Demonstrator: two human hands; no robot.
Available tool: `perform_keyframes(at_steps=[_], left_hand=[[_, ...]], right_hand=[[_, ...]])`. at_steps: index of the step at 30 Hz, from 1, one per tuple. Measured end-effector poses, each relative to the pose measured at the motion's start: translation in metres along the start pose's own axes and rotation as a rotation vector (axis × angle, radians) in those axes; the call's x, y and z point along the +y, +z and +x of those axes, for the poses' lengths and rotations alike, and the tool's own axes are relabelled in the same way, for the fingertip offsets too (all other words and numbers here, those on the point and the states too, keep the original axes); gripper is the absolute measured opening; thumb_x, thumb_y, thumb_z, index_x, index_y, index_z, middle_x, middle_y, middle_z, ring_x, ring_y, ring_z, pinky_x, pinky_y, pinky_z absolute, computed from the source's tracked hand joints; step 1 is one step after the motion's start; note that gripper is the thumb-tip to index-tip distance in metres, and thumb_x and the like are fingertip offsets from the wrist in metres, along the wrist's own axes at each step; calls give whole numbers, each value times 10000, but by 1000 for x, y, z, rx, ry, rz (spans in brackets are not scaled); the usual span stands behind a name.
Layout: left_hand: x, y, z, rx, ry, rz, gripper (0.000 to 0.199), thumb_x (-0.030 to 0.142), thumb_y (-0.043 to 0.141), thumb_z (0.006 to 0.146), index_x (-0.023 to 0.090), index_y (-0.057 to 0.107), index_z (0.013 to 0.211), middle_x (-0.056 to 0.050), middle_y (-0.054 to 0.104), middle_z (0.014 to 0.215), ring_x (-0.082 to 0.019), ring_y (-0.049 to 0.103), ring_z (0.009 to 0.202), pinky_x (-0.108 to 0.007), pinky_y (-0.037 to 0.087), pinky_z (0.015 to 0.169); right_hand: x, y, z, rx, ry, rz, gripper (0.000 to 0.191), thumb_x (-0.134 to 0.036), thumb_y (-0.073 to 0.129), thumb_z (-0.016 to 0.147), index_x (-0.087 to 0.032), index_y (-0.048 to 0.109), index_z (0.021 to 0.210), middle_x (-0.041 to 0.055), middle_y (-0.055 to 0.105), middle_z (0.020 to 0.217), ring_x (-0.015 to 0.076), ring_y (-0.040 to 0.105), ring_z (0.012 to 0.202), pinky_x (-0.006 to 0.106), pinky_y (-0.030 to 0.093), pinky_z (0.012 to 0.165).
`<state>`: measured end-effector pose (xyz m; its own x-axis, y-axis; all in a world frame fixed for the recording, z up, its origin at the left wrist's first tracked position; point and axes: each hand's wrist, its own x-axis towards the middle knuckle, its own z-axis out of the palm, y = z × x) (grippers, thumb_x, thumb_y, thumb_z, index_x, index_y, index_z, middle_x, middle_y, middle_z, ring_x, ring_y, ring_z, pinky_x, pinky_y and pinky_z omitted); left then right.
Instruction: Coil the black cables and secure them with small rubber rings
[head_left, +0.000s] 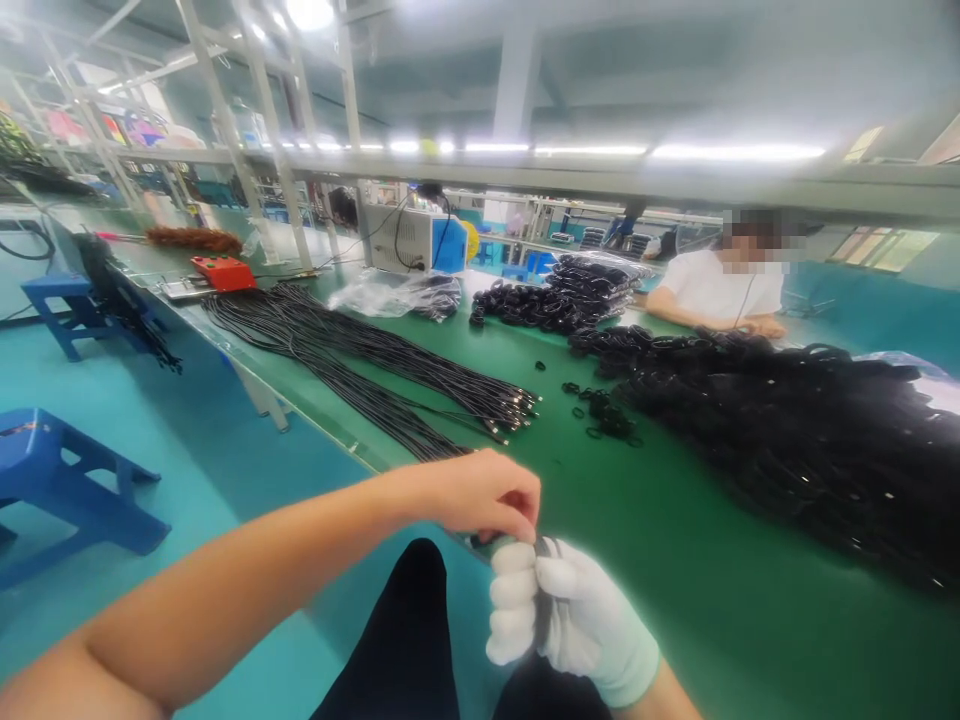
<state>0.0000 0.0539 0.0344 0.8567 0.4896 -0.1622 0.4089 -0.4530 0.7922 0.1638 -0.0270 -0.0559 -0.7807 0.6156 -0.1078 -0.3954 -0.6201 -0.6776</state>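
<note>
My bare left hand (491, 495) is closed in a pinch, its fingertips against the top of my right hand; whatever lies between them is hidden. My right hand (577, 620), in a white glove, is wrapped round a black cable (541, 610), a dark strip of which shows between the fingers and the thumb. Both hands meet above my lap at the table's front edge. Beyond my left hand, a long bundle of straight black cables (360, 345) with metal tips lies on the green table (675, 560).
Coiled black cables (787, 440) form a large heap on the right. Small black rings (611, 415) lie mid-table. Further back are a clear plastic bag (382, 292), a red device (223, 272) and a white-and-blue machine (416, 240). A person (716, 285) sits opposite. Blue stools (67, 480) stand left.
</note>
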Motion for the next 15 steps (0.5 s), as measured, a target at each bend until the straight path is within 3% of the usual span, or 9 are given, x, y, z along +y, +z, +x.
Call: perform_keyframes(at_steps=[2,5,8,15], left_hand=[[-9,14,-7,105,-43,-183,59,228,572,780,177,574,811,52,545,609,-80,492,490,-178,385,463],[-19,35,-14,316,-18,-287,49,209,535,797,166,559,800,39,545,651,-84,481,550,-185,384,509],[-24,50,-17,481,11,-313,58,190,512,809,161,562,803,20,565,715,-100,493,643,-202,394,587],[-34,62,-10,589,59,-509,102,218,509,831,166,551,908,20,541,771,-105,477,684,-211,384,621]], right_hand=[[-1,0,1,0,-24,46,408,-459,695,701,-155,500,891,22,577,748,164,581,716,393,464,745],[-4,1,5,31,-102,39,372,-388,699,714,-108,563,917,83,644,762,237,624,845,409,488,739],[-8,4,9,73,-139,-34,346,-373,649,750,-69,616,911,126,689,709,263,667,803,403,505,707],[-22,6,14,-12,-192,-193,301,-323,573,779,-42,659,848,149,695,624,265,683,725,415,509,714]])
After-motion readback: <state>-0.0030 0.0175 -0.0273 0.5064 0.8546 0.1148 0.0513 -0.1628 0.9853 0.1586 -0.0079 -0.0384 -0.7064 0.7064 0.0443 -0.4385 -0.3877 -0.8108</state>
